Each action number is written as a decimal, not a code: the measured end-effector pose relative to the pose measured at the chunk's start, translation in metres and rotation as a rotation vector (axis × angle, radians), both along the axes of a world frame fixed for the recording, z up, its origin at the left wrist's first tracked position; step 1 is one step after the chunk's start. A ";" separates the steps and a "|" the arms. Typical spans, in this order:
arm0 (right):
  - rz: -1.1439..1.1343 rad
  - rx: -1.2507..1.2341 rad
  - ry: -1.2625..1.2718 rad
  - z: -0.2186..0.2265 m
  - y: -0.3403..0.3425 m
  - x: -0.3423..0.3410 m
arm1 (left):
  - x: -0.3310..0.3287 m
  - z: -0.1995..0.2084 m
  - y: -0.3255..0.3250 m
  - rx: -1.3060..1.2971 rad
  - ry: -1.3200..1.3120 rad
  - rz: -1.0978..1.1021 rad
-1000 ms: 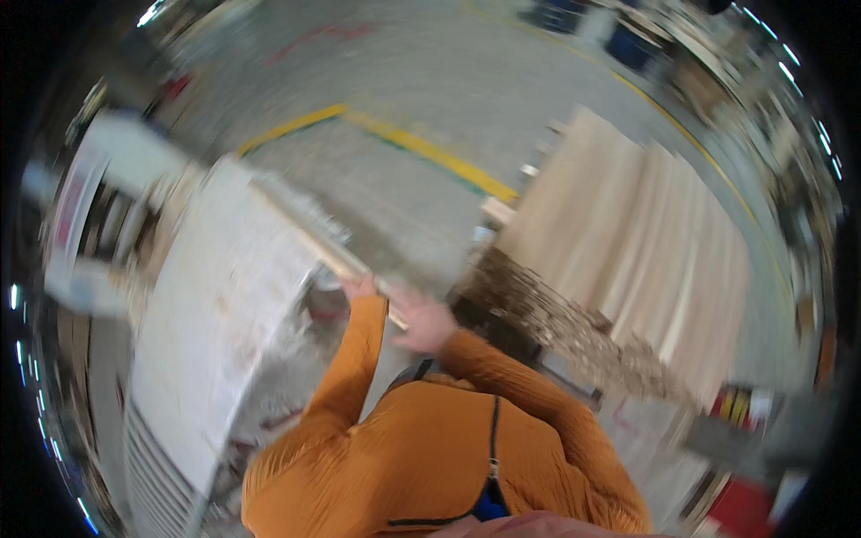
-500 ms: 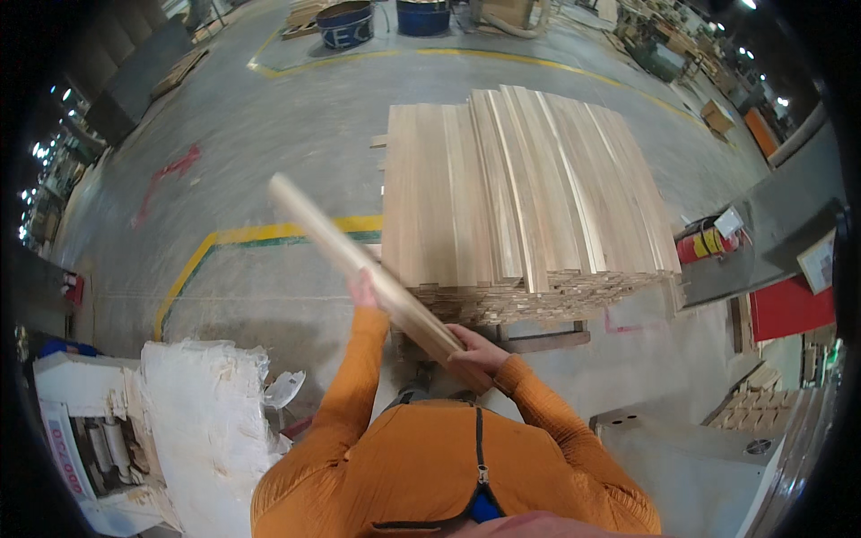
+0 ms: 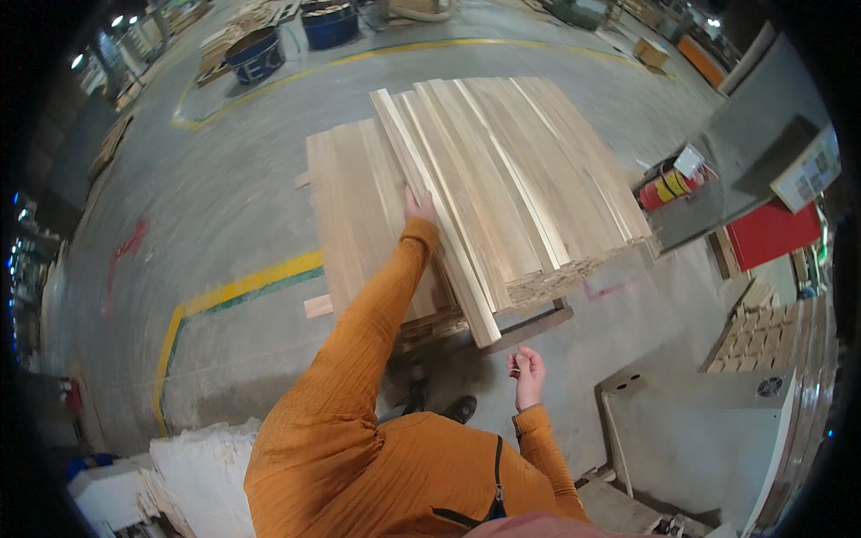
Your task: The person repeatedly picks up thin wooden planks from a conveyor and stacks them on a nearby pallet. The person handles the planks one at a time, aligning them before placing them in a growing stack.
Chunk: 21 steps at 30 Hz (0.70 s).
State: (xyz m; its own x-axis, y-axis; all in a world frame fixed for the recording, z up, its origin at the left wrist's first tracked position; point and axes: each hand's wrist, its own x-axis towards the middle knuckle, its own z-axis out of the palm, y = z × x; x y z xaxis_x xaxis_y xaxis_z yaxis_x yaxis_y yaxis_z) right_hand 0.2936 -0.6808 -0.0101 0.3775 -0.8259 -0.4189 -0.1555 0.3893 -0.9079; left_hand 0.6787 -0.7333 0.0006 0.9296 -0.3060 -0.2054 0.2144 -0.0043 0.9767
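Note:
My left hand (image 3: 420, 207) reaches out over the stack of boards (image 3: 520, 161), its fingers closed on the edge of a long, narrow wooden board (image 3: 454, 255). That board lies lengthwise on the stack, beside the raised upper layer, and its near end juts out toward me. Just below this end, my right hand (image 3: 527, 372) is apart from the wood, with loosely bent fingers and nothing visible in them. To the left of the held board, the top layer (image 3: 345, 179) sits lower.
A dark pallet bar (image 3: 538, 327) sticks out beneath the stack. On the right are a fire extinguisher (image 3: 665, 186) and a grey metal cabinet (image 3: 700, 430). A white-covered block (image 3: 211, 471) stands at lower left. Blue drums (image 3: 256, 58) stand beyond a yellow floor line.
The board has gone from being held in both hands in front of me to lying on the stack. My right hand has let go; my left has moved farther out. The view has turned.

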 end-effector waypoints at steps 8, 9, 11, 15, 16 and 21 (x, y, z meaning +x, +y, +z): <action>-0.675 0.616 -0.277 -0.035 -0.025 0.082 | 0.047 -0.075 -0.046 0.303 0.011 -0.186; -0.641 0.605 -0.389 -0.043 -0.030 0.101 | 0.051 -0.082 -0.045 0.282 0.053 -0.239; -0.619 0.583 -0.580 -0.055 -0.043 0.135 | 0.056 -0.093 -0.045 0.069 0.140 -0.227; -0.566 0.692 -0.629 -0.058 -0.054 0.164 | 0.054 -0.091 -0.046 0.061 0.099 -0.238; -0.560 0.693 -0.654 -0.059 -0.055 0.168 | 0.051 -0.088 -0.045 0.053 -0.013 -0.228; -0.670 0.635 -0.475 -0.072 -0.066 0.187 | 0.038 -0.074 -0.037 0.166 -0.064 -0.189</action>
State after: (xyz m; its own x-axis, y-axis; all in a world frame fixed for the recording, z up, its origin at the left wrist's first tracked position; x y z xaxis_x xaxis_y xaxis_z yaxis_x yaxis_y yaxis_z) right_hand 0.4805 -0.7467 -0.0824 0.1624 -0.6069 -0.7780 0.5892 0.6921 -0.4169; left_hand 0.7164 -0.7705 -0.0739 0.8719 -0.4426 -0.2096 0.1320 -0.1998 0.9709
